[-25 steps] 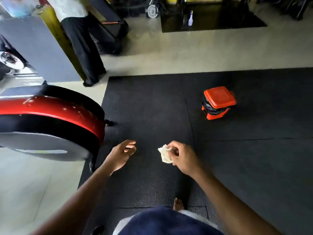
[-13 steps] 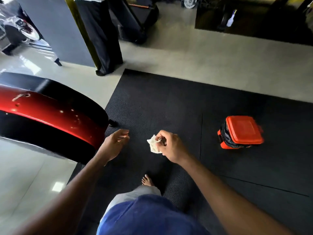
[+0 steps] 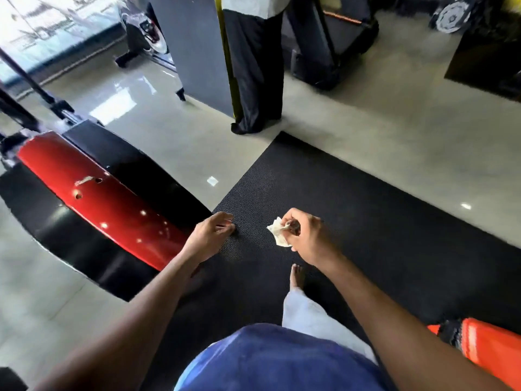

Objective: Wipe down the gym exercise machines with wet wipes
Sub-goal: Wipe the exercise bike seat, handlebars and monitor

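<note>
A crumpled white wet wipe (image 3: 279,232) is pinched in my right hand (image 3: 307,238), held in the air over the black rubber mat (image 3: 366,210). My left hand (image 3: 210,235) hangs beside it with loosely curled fingers and holds nothing. It hovers just right of the exercise machine's red and black curved housing (image 3: 107,210), which fills the left of the view. Whether the left hand touches the housing I cannot tell.
An orange lidded bin (image 3: 485,351) with a black liner sits at the lower right. A person in dark trousers (image 3: 253,74) stands at the back by a grey panel (image 3: 194,49). A treadmill (image 3: 335,40) stands behind. My bare foot (image 3: 296,276) is on the mat.
The view has swung left toward the red machine. The orange bin has slid to the lower right edge. Both hands keep their pose, the wipe still in the right.
</note>
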A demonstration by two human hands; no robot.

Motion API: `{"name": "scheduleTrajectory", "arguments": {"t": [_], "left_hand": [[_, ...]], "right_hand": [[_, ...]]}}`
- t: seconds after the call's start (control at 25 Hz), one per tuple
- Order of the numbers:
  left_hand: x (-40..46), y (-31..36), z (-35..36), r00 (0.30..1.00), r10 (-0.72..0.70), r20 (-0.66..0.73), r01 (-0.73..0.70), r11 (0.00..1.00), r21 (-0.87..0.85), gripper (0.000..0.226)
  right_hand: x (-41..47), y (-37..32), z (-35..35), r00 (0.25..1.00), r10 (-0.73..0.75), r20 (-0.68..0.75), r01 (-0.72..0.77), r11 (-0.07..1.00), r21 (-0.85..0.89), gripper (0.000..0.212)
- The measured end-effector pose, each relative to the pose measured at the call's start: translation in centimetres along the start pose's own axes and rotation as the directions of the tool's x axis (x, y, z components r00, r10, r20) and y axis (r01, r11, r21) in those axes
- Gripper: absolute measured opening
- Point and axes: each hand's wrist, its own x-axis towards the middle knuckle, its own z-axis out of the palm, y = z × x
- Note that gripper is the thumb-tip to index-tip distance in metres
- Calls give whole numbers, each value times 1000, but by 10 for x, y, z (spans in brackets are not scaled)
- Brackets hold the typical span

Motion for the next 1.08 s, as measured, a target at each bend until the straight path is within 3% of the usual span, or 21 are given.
{"name": "scheduleTrajectory", "arguments": {"t": [0.24,0.44,0.76,0.88,1.08], "left_hand": [[92,35,-32,964,-161,-211,147,986,-80,27],[148,38,-63,873,-330,-360,261,938,-228,30],[252,11,-129,735,-503,-455,353,856,-377,28],[300,14,-172,710,-528,-466,372,843,-388,28],[369,12,-246,677,-534,-508,354,840,-411,31]], "right_hand": [[176,9,-18,957,-173,232,185,982,-31,39],[303,-16,-8,859,-323,397,360,933,-21,28],[488,-83,38,697,-441,565,525,851,16,15],[556,-113,49,634,-470,615,566,823,45,20],[652,-152,83,598,-482,640,572,816,80,34]]}}
